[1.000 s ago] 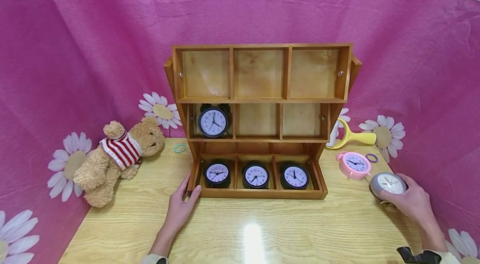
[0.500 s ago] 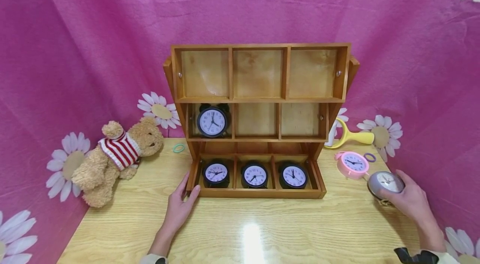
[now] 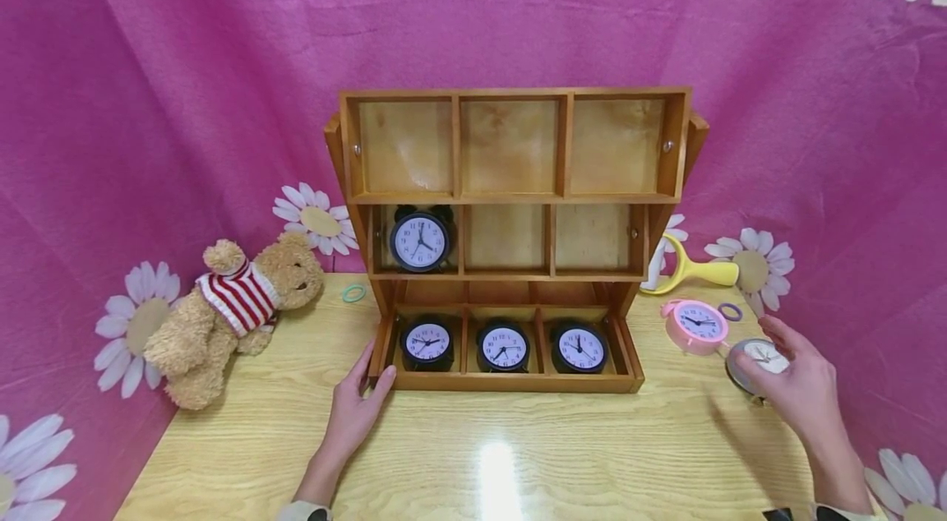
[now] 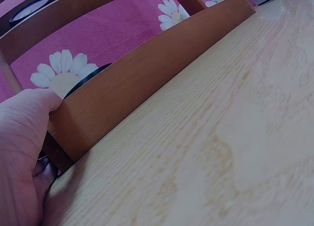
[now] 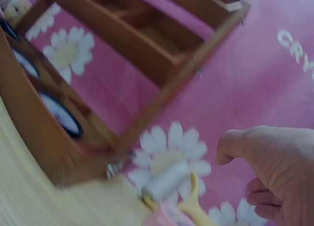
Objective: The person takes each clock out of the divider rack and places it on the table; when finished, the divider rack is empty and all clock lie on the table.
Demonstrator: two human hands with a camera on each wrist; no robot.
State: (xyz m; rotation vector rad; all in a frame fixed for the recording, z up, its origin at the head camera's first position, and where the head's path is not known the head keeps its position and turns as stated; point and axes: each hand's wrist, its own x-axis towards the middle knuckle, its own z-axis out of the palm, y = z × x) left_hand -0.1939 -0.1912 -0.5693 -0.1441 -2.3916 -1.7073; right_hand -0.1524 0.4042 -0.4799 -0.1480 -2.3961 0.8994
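Grey clock (image 3: 762, 352) sits at the right side of the wooden table (image 3: 414, 455), its pale face turned up. Over it is the right hand (image 3: 805, 389), thumb and forefinger spread apart, with nothing between them in the right wrist view. The hand covers part of the clock in the head view, and I cannot tell whether they touch. The left hand (image 3: 357, 408) is well apart from it, gripping the lower left corner of the brown shelf (image 3: 510, 382), thumb on the front board and fingers round the side.

Three black clocks (image 3: 505, 347) fill the three compartments of the shelf's bottom row, one in each. Another black clock (image 3: 419, 242) stands in the left compartment of the middle row. Just beyond the grey one lies a pink clock (image 3: 698, 324), with a purple ring (image 3: 731, 311) beside it and a roller with a yellow handle (image 3: 712, 271) farther back, near the shelf's right side. To the left, a teddy bear (image 3: 240, 303) in a red and white striped top lies near a green ring (image 3: 353, 292). Pink cloth (image 3: 518, 20) with white daisies and lettering hangs behind everything
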